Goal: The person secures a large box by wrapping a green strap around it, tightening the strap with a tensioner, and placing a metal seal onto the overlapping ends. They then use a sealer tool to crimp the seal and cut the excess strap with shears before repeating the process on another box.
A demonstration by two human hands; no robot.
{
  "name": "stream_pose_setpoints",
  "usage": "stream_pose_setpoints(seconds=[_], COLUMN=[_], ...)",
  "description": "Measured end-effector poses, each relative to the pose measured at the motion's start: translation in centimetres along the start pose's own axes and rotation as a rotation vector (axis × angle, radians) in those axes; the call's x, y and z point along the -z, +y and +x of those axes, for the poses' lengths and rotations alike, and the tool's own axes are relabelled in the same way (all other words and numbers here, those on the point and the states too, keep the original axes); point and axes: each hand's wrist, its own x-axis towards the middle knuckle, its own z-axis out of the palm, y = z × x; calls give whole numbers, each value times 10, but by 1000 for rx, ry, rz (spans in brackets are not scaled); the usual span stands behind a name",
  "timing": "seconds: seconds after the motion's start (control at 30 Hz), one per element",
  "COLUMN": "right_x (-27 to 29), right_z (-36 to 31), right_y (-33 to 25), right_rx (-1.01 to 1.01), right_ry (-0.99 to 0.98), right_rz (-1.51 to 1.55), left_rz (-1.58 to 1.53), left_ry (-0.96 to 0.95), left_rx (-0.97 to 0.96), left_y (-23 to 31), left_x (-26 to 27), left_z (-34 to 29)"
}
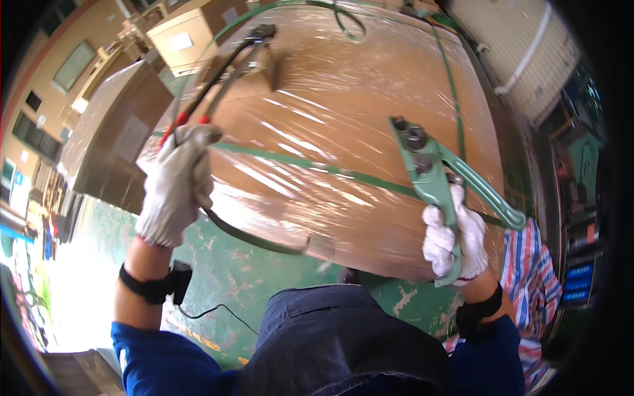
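Observation:
My left hand (175, 181), in a white knit glove, is closed at the red-gripped ends of a long-handled strapping crimper (224, 69). The tool's dark jaws point away over a small carton. A loose dark green strap tail (254, 239) curves down beside this hand; whether the fingers also pinch it I cannot tell. My right hand (456, 234), gloved too, grips a green metal strapping tensioner (422, 165), whose lever slants off to the right. Below both tools lies a large film-wrapped carton load (343, 105), crossed by a green strap (284, 157).
A small open carton (254, 82) sits on the load's far left. Wrapped cartons (115, 132) stand left, with another box (185, 39) behind. A striped woven sheet (528, 264) lies at right. The green floor (244, 284) shows before me; a thin black cable (221, 307) hangs from my left wrist.

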Motion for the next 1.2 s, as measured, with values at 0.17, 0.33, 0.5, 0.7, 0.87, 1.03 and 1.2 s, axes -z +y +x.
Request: stream_pose_setpoints(seconds=[0.17, 0.33, 0.5, 0.7, 0.87, 1.03, 1.2], right_x=[-71, -163, -235, -312, -341, -349, -352], right_z=[24, 53, 84, 158, 238, 332, 419], right_y=[63, 173, 255, 322, 352, 349, 313], right_rx=[107, 156, -7, -331, -234, 104, 273], right_ry=[121, 175, -175, -117, 28, 83, 157], right_rz=[-392, -448, -559, -387, -490, -479, -355], left_rz=[-99, -289, -382, -218, -249, -295, -344], left_ry=[234, 498, 768, 440, 398, 305, 136], left_rx=[-271, -224, -47, -14, -96, -178, -158], left_y=[15, -16, -74, -103, -80, -37, -29], left_x=[171, 372, 500, 532, 557, 601, 615], left_z=[-67, -141, -179, -114, -19, 81, 206])
